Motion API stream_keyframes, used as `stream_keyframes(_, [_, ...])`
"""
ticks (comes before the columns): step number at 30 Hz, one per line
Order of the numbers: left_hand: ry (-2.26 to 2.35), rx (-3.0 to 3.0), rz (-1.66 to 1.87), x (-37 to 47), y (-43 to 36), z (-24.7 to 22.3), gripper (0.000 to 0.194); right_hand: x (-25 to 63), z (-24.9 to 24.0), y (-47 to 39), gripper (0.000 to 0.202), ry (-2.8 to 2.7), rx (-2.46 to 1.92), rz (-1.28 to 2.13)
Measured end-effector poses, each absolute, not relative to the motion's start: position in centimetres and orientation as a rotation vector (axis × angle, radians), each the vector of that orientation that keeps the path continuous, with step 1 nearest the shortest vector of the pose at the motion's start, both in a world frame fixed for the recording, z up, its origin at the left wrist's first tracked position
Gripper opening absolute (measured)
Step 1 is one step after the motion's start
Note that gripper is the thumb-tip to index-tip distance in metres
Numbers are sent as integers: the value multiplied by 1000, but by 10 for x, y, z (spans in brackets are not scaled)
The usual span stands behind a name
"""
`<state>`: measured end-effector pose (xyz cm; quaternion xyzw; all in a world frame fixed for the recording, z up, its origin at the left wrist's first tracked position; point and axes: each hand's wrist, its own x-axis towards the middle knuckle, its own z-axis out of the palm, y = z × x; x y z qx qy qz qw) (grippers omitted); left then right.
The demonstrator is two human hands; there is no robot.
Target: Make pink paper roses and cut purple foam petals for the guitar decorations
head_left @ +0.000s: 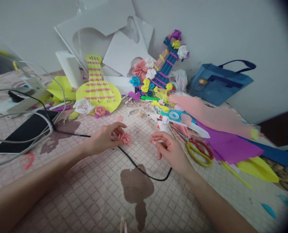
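The widest open room I have is the near middle of the tiled-pattern surface (97, 184), between the two forearms, where I see only a brown stain (136, 184) and a black cable (144, 173). That cable passes under the left wrist, loops toward me and goes out of sight beneath the right. Toward the back my room closes up: a yellow paper guitar (97, 92) and white cut boards (120, 53) lean there near the wall. On my right, scissors with yellow handles (202, 164) and a purple sheet (231, 145) crowd the side, and the surface's far right edge slants away past them.

For containers, I have a blue bag (221, 85) standing at the back right, handle up. A small jar with a brown lid (202, 83) shows at its front; I can't tell whether it sits inside or before it.

The left hand (103, 137) reaches in low, palm down, its grip clamped on a pink paper flower (124, 138) near the middle of the surface. The right hand (169, 149) hangs just across from it, fingers loosely curled and apart, with nothing in its grip.
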<state>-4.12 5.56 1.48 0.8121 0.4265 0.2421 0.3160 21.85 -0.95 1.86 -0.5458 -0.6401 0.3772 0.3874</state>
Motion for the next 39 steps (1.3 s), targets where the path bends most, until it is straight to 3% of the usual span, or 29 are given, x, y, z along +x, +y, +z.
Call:
stream_keyframes(2, [1124,2139,615,-42,55,15,43,219,21,-11,9,-1749,-1417,733])
stream_keyframes(6, [1122,2136,596,-42,54,15,44,221,25,-14,25,-1878,-1436,477])
stream_keyframes(9, [1112,2142,609,-41,54,17,43,224,27,-15,10,-1949,-1411,542])
stream_keyframes(12, [1100,2150,617,-42,54,19,42,226,28,-14,36,-2026,-1381,525])
stream_keyframes(16, [1083,2165,621,-43,54,17,43,229,30,-16,6,-1993,-1353,429])
stream_keyframes(20, [1077,2172,615,-43,54,16,43,233,28,-17,22,-1954,-1401,397])
stream_keyframes(24, [1087,2171,606,-45,55,17,42,235,26,-16,7,-2011,-1306,337])
stream_keyframes(27, [1096,2175,614,-48,58,17,43,237,29,-17,11,-2081,-1223,313])
stream_keyframes(33, [1095,2201,595,-51,59,16,44,258,50,-20,17,-2487,-1066,757])
stream_keyframes(36, [1088,2216,592,-51,60,13,46,282,62,-17,18,-2469,-1285,827])
stream_keyframes(39, [1067,2227,601,-53,62,9,48,312,67,-11,22,-2237,-1645,562])
